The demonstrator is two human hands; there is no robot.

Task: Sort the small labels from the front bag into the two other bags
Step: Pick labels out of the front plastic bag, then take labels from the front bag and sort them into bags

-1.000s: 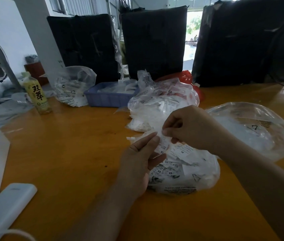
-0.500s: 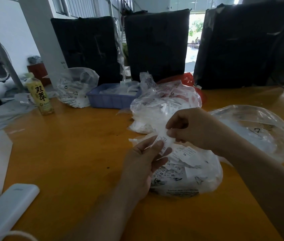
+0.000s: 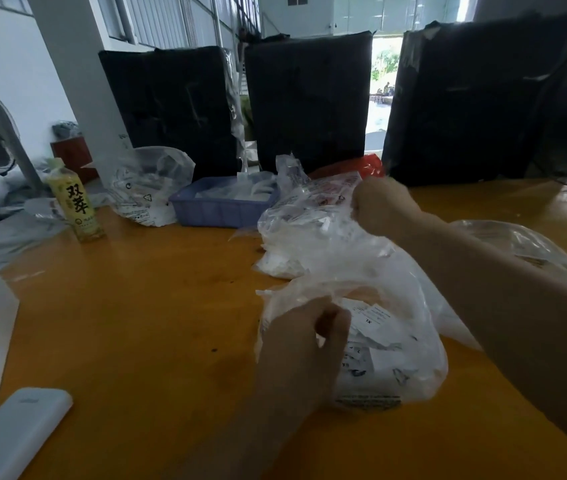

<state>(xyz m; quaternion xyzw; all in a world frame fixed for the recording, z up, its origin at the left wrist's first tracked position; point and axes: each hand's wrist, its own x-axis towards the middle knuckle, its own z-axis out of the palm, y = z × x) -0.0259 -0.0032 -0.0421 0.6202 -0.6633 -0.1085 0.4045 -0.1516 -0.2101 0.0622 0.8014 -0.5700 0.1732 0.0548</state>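
The left hand point(image 3: 304, 344) is resting at the near edge of the front bag point(image 3: 396, 348), its fingers point(image 3: 332, 322) curling in against the plastic at the bag's mouth; whether they are pinching the film or a label is hard to tell. Just right of those fingers, the small labels point(image 3: 374, 318) are lying loose inside the bag, one reading XL. The right hand point(image 3: 384, 206) is hanging well beyond and above, over the middle bag point(image 3: 310, 230), its fingers bunched together; blur is hiding whether anything is between them. That bag is holding a pile of white labels. Under the right forearm, a third clear bag point(image 3: 531, 247) is lying toward the desk's right edge. Left of the left fingers, the orange desk point(image 3: 136, 323) is lying bare as far as a white device point(image 3: 15, 431) at the near corner. Farther back left, a drink bottle point(image 3: 76, 202), another plastic bag point(image 3: 150, 185) and a blue tray point(image 3: 223, 209) holding white pieces are sitting before three black bales point(image 3: 310, 98).
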